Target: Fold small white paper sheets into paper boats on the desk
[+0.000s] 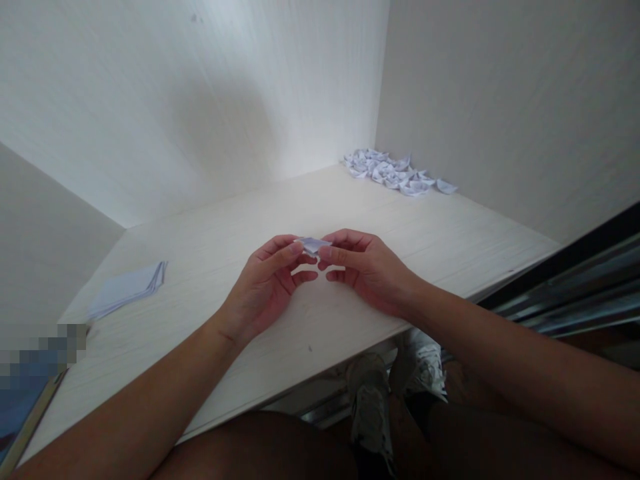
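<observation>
A small folded white paper boat (314, 246) is held up between both hands, above the middle of the white table. My left hand (273, 270) pinches its left end between thumb and fingers. At the other end, the thumb and forefinger of my right hand (363, 267) grip it in the same way. The lower fingers of both hands curl beneath the paper, apart from each other. Part of the boat is hidden behind the thumbs.
A heap of folded paper boats (387, 172) lies in the far right corner against the panels. On the left rests a stack of flat white paper sheets (127, 288). Wall panels (280, 93) rise behind and beside the table (225, 220), whose front edge is near my legs.
</observation>
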Demonstrator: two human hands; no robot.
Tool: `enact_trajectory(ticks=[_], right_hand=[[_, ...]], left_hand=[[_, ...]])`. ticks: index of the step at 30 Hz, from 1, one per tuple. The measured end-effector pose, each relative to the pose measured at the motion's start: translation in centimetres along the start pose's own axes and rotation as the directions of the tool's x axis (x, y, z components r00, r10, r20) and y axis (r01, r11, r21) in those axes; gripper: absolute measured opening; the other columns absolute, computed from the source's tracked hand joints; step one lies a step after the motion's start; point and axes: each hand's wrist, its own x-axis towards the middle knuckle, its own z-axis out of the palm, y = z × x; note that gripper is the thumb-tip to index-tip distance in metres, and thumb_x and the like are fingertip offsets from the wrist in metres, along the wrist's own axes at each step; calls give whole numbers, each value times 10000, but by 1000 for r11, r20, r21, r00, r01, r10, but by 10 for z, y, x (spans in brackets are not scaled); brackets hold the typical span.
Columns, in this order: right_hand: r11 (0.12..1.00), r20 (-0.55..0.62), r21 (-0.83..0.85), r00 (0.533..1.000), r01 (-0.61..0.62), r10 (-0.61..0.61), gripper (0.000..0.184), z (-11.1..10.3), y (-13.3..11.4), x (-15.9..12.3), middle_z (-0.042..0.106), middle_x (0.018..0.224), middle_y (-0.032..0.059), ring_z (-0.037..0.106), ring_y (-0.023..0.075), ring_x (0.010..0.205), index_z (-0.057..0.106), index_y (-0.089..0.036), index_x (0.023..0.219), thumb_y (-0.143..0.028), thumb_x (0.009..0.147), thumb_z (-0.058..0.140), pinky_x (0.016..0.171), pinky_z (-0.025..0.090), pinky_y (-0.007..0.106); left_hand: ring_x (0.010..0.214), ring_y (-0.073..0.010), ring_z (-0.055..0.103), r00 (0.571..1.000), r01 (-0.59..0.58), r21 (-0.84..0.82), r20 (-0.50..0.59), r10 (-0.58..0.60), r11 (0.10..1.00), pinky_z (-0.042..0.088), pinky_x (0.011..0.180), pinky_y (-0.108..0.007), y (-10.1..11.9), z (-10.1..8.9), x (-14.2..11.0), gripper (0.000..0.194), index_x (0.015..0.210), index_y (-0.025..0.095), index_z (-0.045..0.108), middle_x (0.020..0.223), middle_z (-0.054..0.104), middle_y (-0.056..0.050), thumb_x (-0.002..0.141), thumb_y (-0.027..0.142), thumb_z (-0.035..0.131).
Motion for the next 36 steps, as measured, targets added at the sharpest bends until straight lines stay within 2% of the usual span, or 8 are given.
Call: enact_trajectory(ticks=[6,14,17,20,24,32,36], right_hand=[[1000,6,-13,1000,-7,7,221,3,1,1,702,824,-12,604,105,770,786,-210,803,-341,699,931,692,447,249],[993,4,85,997,-80,80,255,3,1,2,711,804,-5,629,107,790,762,-184,761,-317,668,959,724,446,248],[986,38,118,993,-117,113,239,5,1,1,743,875,22,638,110,824,769,-170,782,-299,689,949,730,448,240],[976,74,152,986,-158,148,231,7,1,1,731,860,10,607,85,768,770,-158,787,-278,697,945,702,444,225],[963,111,164,974,-214,198,253,9,2,0,704,827,-1,599,85,757,762,-142,815,-269,694,945,668,436,217],[947,183,169,953,-272,241,232,8,1,-3,718,921,41,592,94,773,769,-139,908,-295,780,883,619,440,187],[940,180,177,948,-293,262,227,8,-1,-4,719,884,29,587,90,751,759,-154,849,-263,729,918,594,435,172]], left_hand=[[678,-104,705,1000,-6,4,-16,6,1000,602,571,-172,2,1,-1,179,869,190,697,776,731,26,782,216,850],[683,-103,709,1000,-9,16,-29,9,1000,598,551,-167,-1,0,-1,223,883,188,679,822,736,19,779,253,865],[661,-102,701,1000,-10,11,-20,10,1000,593,543,-165,0,1,-1,213,909,185,690,789,735,18,779,230,853],[622,-98,684,1000,-7,-2,-20,7,1000,586,539,-168,1,2,-1,201,933,187,706,753,738,17,774,193,829],[572,-85,652,1000,-15,8,0,15,1000,570,545,-166,3,2,-2,140,866,168,715,709,731,8,765,201,806],[513,-77,614,999,-20,15,36,20,1000,558,513,-163,6,2,-3,114,827,165,754,670,728,5,729,184,809],[506,-73,610,999,-20,38,33,19,999,566,511,-164,6,1,-4,108,828,163,766,684,736,-1,726,172,803]])
